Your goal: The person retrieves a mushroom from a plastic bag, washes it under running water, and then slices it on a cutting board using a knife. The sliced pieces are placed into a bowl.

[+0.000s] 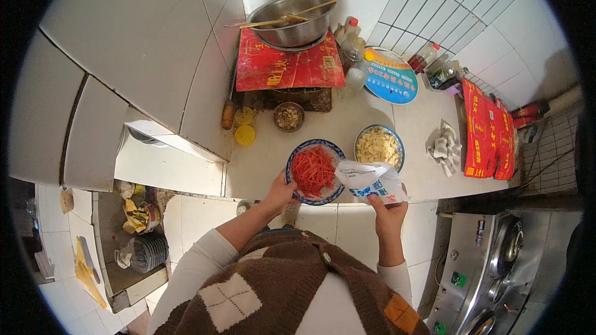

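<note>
My left hand (281, 194) grips the near left rim of a blue-and-white bowl (340, 150) at the counter's front edge. Shredded red-orange vegetable (313, 171), perhaps carrot, is heaped inside it. In my right hand (390, 217) is a white plastic packet (372, 177) with blue print, tipped toward the bowl; its mouth lies by the bowl's right rim. Whether anything pours from it I cannot tell. Just behind the packet stands a second bowl (403, 150) of pale yellow diced pieces (376, 145), partly covered by the packet.
Behind is a steel basin (298, 32) with chopsticks, on red cardboard (288, 67). A small bowl (288, 117), yellow-lidded jars (245, 135) and several bottles (356, 74) stand nearby. To the right lie a cloth (445, 146) and more red cardboard (488, 130). A gas stove (475, 260) is lower right.
</note>
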Motion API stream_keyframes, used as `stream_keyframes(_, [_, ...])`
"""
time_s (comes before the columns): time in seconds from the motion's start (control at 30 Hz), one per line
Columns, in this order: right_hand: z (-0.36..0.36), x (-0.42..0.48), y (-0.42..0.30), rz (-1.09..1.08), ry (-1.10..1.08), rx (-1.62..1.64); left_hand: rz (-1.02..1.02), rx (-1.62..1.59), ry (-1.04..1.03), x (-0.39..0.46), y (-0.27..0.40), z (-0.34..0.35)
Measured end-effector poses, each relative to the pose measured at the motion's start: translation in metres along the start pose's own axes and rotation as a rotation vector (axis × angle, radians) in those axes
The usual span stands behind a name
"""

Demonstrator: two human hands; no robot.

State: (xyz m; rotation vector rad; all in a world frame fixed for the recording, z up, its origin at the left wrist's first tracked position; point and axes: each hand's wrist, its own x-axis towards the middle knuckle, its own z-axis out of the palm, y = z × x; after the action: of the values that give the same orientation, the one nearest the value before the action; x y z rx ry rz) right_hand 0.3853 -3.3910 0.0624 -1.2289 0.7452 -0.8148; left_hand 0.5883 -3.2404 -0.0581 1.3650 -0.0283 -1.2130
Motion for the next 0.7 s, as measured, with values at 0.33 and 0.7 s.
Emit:
stream_keyframes(0.33, [0.011,0.015,-0.016,-0.064,0.046,-0.03,-0.013,-0.02,-0.055,-0.014,0.009,0.007])
stream_keyframes(0.7, [-0.007,-0.009,-0.023,-0.023,0.088,-0.118,-0.009,-0.089,-0.113,-0.03,0.027,0.008])
